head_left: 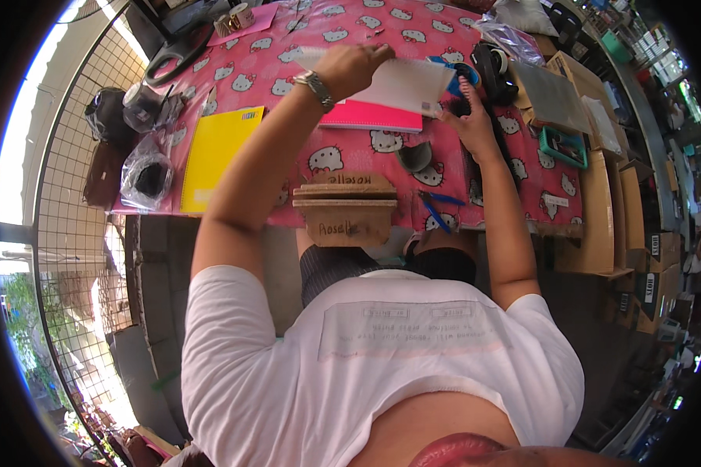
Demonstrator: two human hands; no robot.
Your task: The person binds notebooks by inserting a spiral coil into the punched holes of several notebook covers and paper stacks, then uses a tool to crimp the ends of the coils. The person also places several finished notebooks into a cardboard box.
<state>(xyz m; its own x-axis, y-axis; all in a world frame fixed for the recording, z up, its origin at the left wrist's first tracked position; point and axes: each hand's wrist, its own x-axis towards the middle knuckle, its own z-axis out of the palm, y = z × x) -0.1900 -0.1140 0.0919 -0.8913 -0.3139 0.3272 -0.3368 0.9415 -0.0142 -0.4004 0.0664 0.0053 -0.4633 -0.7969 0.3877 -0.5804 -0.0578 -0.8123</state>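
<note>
My left hand [354, 71], with a metal watch on its wrist, is closed on the upper edge of a thin whitish notebook [413, 84]. The notebook looks tilted above the table and has a row of fine teeth or coils along its far edge. My right hand [473, 124] is at its right end, index finger stretched out and thumb by the near corner. Partly covered beneath lies a bright pink notebook [370, 117]. A yellow spiral notebook [220, 159] rests left of my left forearm. Right of the whitish notebook is a blue object [466, 75], partly hidden by my fingers.
At the near edge stands a slotted cardboard piece [345, 210]. Blue-handled pliers [439, 208] and a grey curved piece [415, 158] lie beside it. Plastic-wrapped items [146, 180] sit left; a teal tray [563, 148] and cardboard boxes [600, 210] are right. A black stand [177, 58] is far left.
</note>
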